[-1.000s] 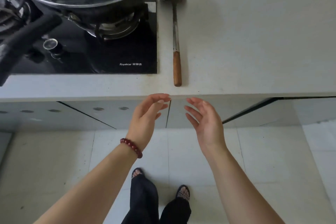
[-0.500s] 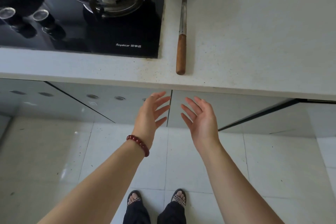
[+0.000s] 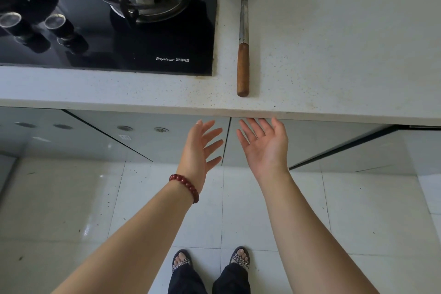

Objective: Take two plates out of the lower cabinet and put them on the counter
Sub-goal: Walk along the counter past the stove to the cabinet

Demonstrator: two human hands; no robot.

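Two bare forearms reach up from the bottom of the frame toward the glossy grey lower cabinet doors (image 3: 164, 145) under the front edge of the pale speckled stone desk (image 3: 334, 55). The left grip (image 3: 196, 150), at centre frame, is released, with its fingers straight and spread and its palm turned toward the right; a dark red beaded bracelet (image 3: 185, 186) circles its wrist. The right grip (image 3: 265, 148), just beside it, is likewise released, palm up and fingers fanned, the fingertips close under the desk's lip. Neither grip holds anything, and whether either touches the doors cannot be told. The thin vertical seam between two door panels runs down between the two grips. The plates do not show anywhere in the view; the doors in front of the grips are closed. On the desk, in the upper left of the frame, sits a black glass gas hob (image 3: 167, 38) with a steel burner ring (image 3: 152, 0) and round silver-topped knobs (image 3: 56, 21). Just right of the hob lies a long metal tool with a brown wooden handle (image 3: 243, 67), its handle end pointing toward the desk's front edge. Below, white floor tiles (image 3: 71, 198) fill the lower frame, and two feet in patterned black sandals (image 3: 241, 256) stand at bottom centre.
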